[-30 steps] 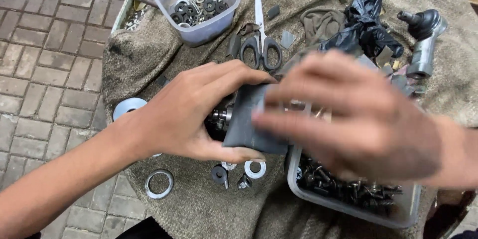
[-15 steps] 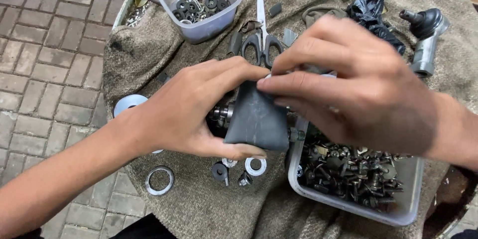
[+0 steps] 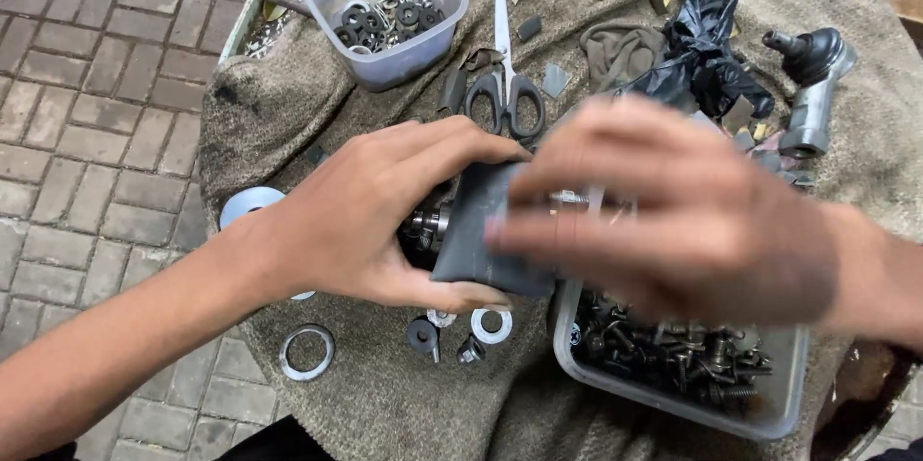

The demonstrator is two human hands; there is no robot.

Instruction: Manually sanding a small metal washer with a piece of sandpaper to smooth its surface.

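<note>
At frame centre, a dark grey rubber sheet [image 3: 486,230] is wrapped over a ridged metal part [image 3: 423,228]. Both are clasped by the left hand [image 3: 370,221]. The sheet is touched by the blurred right hand [image 3: 663,216]; its grip cannot be told.

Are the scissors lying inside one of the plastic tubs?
No, the scissors lie on the cloth, between the tub of washers and the black bag.

Single head camera looks steeply down, close over the cloth-covered table [image 3: 385,403].

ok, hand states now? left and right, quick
Left hand: closed around a dark metal part wrapped in a grey rubber sheet.
Right hand: motion-blurred over the sheet; grip cannot be told.
</note>
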